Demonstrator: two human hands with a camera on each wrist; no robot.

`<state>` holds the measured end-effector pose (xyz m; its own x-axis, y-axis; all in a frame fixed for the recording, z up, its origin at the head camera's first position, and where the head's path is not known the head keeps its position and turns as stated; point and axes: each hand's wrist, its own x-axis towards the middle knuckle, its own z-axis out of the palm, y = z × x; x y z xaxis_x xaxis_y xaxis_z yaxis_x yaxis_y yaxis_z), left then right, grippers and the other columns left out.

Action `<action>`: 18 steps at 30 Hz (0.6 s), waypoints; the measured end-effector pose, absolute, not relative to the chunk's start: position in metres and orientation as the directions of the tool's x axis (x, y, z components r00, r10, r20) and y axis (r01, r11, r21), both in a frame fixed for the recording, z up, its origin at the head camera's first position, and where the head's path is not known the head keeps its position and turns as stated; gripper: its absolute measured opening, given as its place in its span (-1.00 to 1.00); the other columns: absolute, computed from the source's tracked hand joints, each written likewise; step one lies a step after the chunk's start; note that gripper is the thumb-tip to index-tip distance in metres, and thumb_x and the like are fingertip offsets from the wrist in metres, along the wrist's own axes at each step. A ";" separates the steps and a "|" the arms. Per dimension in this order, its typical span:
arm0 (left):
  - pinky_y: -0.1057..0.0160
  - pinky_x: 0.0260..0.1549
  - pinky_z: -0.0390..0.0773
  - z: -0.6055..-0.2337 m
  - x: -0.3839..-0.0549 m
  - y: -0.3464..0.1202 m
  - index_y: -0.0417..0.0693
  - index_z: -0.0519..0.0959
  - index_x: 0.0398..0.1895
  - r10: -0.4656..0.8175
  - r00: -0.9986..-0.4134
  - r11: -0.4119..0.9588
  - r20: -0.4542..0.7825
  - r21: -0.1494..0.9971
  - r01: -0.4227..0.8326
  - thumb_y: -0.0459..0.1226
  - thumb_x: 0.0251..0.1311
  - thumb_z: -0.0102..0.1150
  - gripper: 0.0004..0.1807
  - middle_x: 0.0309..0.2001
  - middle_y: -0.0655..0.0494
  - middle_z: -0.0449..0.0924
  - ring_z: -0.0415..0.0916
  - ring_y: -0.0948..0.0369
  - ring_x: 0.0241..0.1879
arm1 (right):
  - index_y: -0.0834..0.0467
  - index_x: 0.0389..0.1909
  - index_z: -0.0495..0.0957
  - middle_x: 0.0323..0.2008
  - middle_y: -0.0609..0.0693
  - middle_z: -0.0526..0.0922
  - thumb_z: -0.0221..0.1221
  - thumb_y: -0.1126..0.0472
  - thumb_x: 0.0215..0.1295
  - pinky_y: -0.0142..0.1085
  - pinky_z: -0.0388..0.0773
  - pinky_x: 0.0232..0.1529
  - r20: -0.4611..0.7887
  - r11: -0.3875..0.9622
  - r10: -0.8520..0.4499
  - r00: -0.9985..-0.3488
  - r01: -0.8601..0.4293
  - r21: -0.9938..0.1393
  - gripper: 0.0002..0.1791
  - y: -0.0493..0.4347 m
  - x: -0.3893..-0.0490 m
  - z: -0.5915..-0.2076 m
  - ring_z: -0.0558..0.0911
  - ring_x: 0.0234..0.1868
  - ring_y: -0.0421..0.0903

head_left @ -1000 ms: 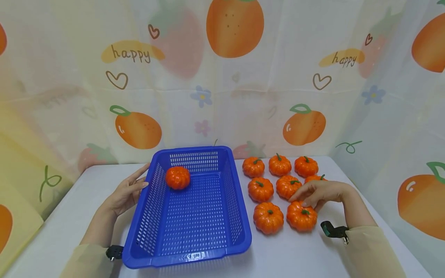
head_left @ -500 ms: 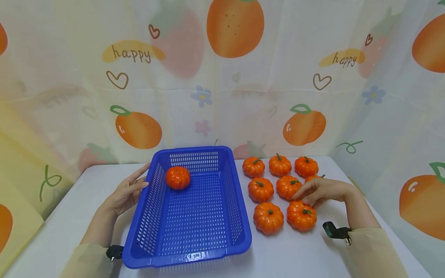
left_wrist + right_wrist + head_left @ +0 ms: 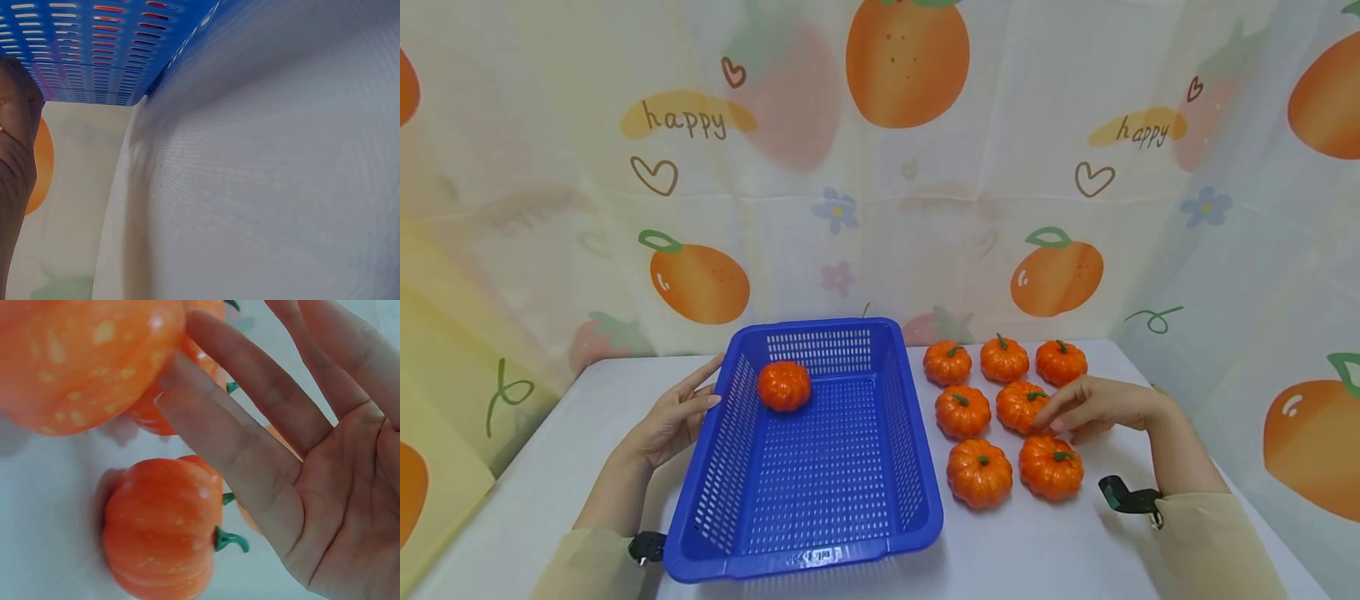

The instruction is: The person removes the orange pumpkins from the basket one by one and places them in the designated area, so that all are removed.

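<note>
A blue plastic basket [image 3: 805, 550] stands in the middle of the head view with one small orange pumpkin [image 3: 784, 386] in its far left corner. My left hand [image 3: 670, 417] rests against the basket's left rim, index finger and thumb extended along it. To the right of the basket, several pumpkins [image 3: 980, 473] with green stems sit in rough rows. Over the right side of these rows my right hand [image 3: 1101, 407] hovers, its fingertips close to the middle pumpkin [image 3: 1022, 407]. In the right wrist view its fingers are fairly straight, overlapping a large near pumpkin [image 3: 81, 362].
Everything stands on a white-covered table [image 3: 985, 558]. A patterned curtain [image 3: 880, 233] with fruit prints hangs right behind the table and along its sides. Each wrist wears a small black camera mount [image 3: 1127, 497]. The basket's slotted side [image 3: 81, 56] fills the left wrist view's top.
My right hand has drifted slightly up and to the right, off the near right pumpkin, and now covers the pumpkin behind it. The left hand and basket have stayed in place.
</note>
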<state>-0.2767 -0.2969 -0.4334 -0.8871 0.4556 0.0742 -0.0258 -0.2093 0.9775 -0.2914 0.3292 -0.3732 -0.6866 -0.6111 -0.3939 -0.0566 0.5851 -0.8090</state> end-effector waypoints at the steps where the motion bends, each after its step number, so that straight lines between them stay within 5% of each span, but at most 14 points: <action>1: 0.31 -0.07 0.71 -0.433 -0.277 -0.297 0.05 -0.29 0.61 0.456 -0.887 -0.210 0.074 0.977 -0.027 -0.43 0.47 -0.22 -0.22 0.14 0.27 0.60 0.70 0.29 -0.02 | 0.26 0.12 0.61 0.08 0.14 0.70 0.16 0.20 0.38 -0.42 0.67 -0.26 -0.393 0.589 -0.610 -0.688 -0.062 -0.806 -0.64 0.328 -0.291 -0.371 0.66 -0.12 -0.21; 12: 0.32 -0.06 0.71 -0.435 -0.277 -0.298 0.01 -0.31 0.60 0.469 -0.879 -0.229 0.090 0.973 -0.023 -0.45 0.47 -0.24 -0.23 0.14 0.24 0.62 0.70 0.29 -0.03 | 0.28 0.13 0.59 0.17 0.27 0.60 0.17 0.17 0.36 -0.27 0.71 -0.05 -0.353 0.620 -0.604 -0.714 -0.144 -0.771 -0.60 0.312 -0.287 -0.351 0.63 0.02 -0.14; 18: 0.33 -0.07 0.71 -0.434 -0.278 -0.297 -0.01 -0.34 0.60 0.483 -0.870 -0.252 0.100 0.967 -0.028 -0.46 0.47 -0.26 -0.23 0.14 0.24 0.62 0.70 0.29 -0.03 | 0.20 0.15 0.59 0.20 0.25 0.59 0.18 0.15 0.32 -0.15 0.67 0.02 -0.314 0.625 -0.586 -0.747 -0.169 -0.762 -0.59 0.295 -0.286 -0.340 0.61 0.12 0.15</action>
<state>-0.2776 -0.2973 -0.4338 -0.8701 0.4827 0.1002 -0.0282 -0.2516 0.9674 -0.2856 0.2953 -0.3400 -0.7471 -0.5857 -0.3142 -0.1693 0.6248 -0.7622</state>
